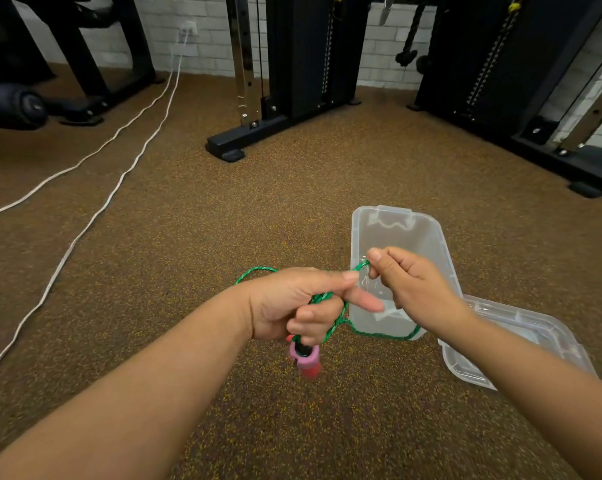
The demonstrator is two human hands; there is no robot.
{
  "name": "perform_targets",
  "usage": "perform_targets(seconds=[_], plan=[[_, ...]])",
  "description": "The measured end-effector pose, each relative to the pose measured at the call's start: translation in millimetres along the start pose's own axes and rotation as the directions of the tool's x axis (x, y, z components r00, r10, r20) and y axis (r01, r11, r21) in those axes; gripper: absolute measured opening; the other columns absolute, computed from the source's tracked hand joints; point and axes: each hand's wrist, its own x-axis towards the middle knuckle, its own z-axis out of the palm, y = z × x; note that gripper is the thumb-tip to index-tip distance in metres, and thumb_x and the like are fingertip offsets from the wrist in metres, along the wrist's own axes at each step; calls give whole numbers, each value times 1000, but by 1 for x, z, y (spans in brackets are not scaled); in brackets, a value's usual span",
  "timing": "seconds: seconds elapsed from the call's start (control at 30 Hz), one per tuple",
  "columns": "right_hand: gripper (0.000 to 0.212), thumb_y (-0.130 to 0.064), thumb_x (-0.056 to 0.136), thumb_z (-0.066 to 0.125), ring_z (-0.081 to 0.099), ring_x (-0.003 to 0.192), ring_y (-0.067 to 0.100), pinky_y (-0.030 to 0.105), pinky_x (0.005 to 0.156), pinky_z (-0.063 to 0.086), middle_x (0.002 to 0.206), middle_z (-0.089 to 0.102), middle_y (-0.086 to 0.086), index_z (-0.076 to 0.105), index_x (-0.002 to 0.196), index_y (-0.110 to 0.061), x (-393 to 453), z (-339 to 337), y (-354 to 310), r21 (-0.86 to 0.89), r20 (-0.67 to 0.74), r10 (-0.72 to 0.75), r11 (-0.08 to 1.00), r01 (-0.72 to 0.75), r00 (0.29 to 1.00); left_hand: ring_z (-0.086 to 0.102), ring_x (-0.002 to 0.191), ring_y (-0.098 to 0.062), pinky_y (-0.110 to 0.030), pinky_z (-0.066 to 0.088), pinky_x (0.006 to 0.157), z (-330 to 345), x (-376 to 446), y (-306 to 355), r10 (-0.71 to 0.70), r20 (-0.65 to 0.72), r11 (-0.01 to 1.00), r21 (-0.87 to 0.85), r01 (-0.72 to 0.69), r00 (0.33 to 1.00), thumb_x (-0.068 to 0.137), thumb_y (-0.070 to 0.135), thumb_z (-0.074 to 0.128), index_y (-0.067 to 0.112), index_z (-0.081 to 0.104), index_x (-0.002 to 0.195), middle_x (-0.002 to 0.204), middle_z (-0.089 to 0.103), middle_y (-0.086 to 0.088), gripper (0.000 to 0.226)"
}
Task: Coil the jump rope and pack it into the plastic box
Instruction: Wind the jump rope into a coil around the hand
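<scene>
The left hand curls its lower fingers round the pink and red handles of the jump rope, which stick out below the fist, while its forefinger points toward the plastic box. This grip looks meant to anchor the handles so that cord can be wound about the hand. The right hand, in front of the plastic box, pinches a green strand between thumb and bent fingers and draws it taut from the left hand. One loop rises behind the left hand; another sags low across the near end of the plastic box.

The plastic box sits open on the speckled brown floor, holding nothing yet, with its clear lid lying just beside its near right corner. Two white cables run well left of the plastic box, and black gym frames stand beyond it. Nothing blocks the opening; the likeliest snag is the hanging loop catching the box's rim.
</scene>
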Motion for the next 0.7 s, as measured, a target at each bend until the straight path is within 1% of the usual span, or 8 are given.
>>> perform_targets(seconds=[0.1, 0.2, 0.27, 0.37, 0.43, 0.57, 0.6, 0.7], plan=[[37, -57, 81, 44, 28, 42, 11, 28, 42, 25, 48, 33, -5, 58, 62, -28, -7, 15, 16, 54, 48, 53, 997, -55, 997, 32, 24, 0, -16, 34, 37, -1, 1, 3, 107, -33, 976, -186, -111, 994, 91, 35, 40, 10, 73, 93, 30, 35, 9, 41], [39, -55, 84, 42, 24, 39, 7, 23, 38, 19, 45, 32, -10, 59, 67, -24, -17, 32, 27, 55, 99, 73, 995, -79, 992, 31, 25, -1, -17, 30, 37, -3, 4, 4, 161, -205, 938, -271, -214, 965, 93, 38, 39, 9, 68, 107, 35, 40, 7, 43], [35, -47, 90, 43, 26, 39, 5, 22, 39, 22, 42, 35, -11, 59, 72, -22, -24, 39, 28, 29, 122, 76, 996, -80, 990, 32, 28, -1, -18, 31, 39, -6, 6, 5, 183, -334, 914, -289, -285, 925, 96, 40, 36, 10, 62, 117, 44, 51, 8, 45], [27, -31, 97, 43, 36, 39, 0, 12, 42, 26, 41, 44, -15, 60, 81, -17, -36, 46, 25, -24, 184, 77, 997, -74, 980, 39, 31, -1, -15, 36, 39, -12, 7, 9, 202, -482, 876, -300, -378, 852, 99, 42, 32, 9, 56, 123, 66, 71, 6, 47], [26, -31, 99, 42, 42, 42, -2, 12, 46, 27, 44, 49, -21, 60, 87, -17, -46, 50, 20, -94, 257, 71, 994, -48, 964, 46, 37, -3, -15, 41, 42, -11, 6, 11, 195, -528, 863, -307, -400, 826, 99, 42, 32, 8, 51, 127, 85, 76, 0, 48], [21, -40, 97, 40, 42, 49, 4, 24, 50, 31, 53, 48, -12, 57, 87, -33, -59, 52, 6, -277, 323, -28, 953, 123, 946, 67, 56, -14, -24, 52, 58, -7, 9, 11, 179, -565, 869, -293, -399, 806, 101, 40, 26, 7, 25, 145, 103, 72, -11, 55], [21, -41, 97, 40, 45, 51, 3, 22, 50, 31, 55, 51, -14, 57, 87, -35, -61, 51, 0, -306, 331, -52, 939, 160, 942, 70, 65, -16, -26, 54, 65, -7, 10, 10, 178, -568, 879, -276, -389, 804, 101, 41, 24, 9, 19, 148, 108, 71, -12, 57], [24, -41, 97, 39, 51, 60, -8, 13, 53, 30, 64, 53, -37, 59, 86, -31, -62, 47, -21, -336, 365, -124, 907, 255, 923, 71, 85, -23, -30, 53, 78, -7, 14, 9, 150, -556, 914, -237, -329, 817, 96, 57, 17, 14, 9, 152, 125, 62, -17, 71]])
